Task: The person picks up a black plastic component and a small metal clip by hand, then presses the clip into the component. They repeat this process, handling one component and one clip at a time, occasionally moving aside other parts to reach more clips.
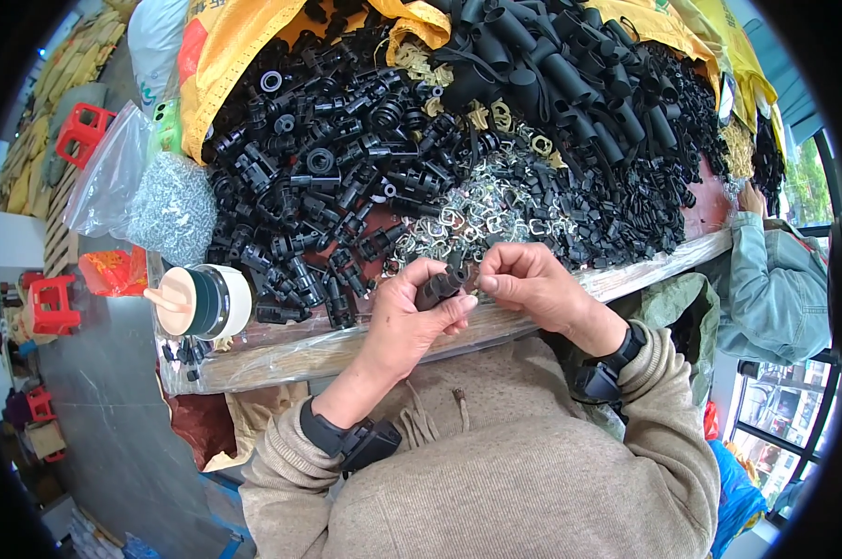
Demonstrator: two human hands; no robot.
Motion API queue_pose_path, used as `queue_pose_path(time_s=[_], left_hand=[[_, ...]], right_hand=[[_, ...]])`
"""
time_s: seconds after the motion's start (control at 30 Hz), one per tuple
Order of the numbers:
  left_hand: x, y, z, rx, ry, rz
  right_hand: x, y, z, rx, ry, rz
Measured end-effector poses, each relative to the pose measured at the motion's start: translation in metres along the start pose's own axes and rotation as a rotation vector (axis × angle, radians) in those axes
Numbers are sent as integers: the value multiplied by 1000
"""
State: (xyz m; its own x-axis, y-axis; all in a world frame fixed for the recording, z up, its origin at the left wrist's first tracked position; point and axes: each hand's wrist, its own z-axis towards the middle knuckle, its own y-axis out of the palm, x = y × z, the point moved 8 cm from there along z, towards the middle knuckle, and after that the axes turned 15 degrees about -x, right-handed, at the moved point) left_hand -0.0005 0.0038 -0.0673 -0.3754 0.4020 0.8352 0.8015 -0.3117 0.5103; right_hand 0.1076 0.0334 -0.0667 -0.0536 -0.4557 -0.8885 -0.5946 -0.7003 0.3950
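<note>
Above the table's near edge, my left hand [395,328] grips a short black plastic fitting [437,288] between thumb and fingers, one end of it toward my right hand. Close beside that end, my right hand [544,291] has thumb and forefinger pinched together; whatever is between them is too small to make out. Beyond my hands spreads a pile of small metal rings [458,220], silvery and D-shaped or rounded. A big heap of black ribbed plastic fittings [320,163] lies to the left, and small black plastic pieces [616,210] are heaped to the right.
Black tubes [565,79] spill from a yellow sack [239,61] at the back. A lidded cup [214,303] and a clear bag of small silvery pieces [171,210] stand at left. On the right, a person in a grey-blue jacket [777,293] reaches over the table. Red stools [53,306] are on the floor.
</note>
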Motion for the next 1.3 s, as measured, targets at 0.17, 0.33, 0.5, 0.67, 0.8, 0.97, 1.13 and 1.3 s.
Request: queue_pose_path(time_s=[0.17,0.33,0.5,0.67,0.8,0.97,1.13,1.3], left_hand=[[12,-1,-2,55,28,366],[34,5,-8,59,271,686],[45,7,-15,63,353,822],[29,-9,-15,84,209,588],[22,-16,-14,82,139,441],[24,-16,-14,49,157,412],[23,-15,-12,37,139,385],[9,-14,-10,22,82,150]], right_hand=[[9,11,3,-26,32,228],[10,17,4,-19,44,335],[15,24,6,-55,45,430],[19,28,10,-45,22,430],[18,29,13,-12,14,379],[19,31,14,-46,32,406],[21,30,14,-96,-2,442],[13,25,11,-64,-63,247]])
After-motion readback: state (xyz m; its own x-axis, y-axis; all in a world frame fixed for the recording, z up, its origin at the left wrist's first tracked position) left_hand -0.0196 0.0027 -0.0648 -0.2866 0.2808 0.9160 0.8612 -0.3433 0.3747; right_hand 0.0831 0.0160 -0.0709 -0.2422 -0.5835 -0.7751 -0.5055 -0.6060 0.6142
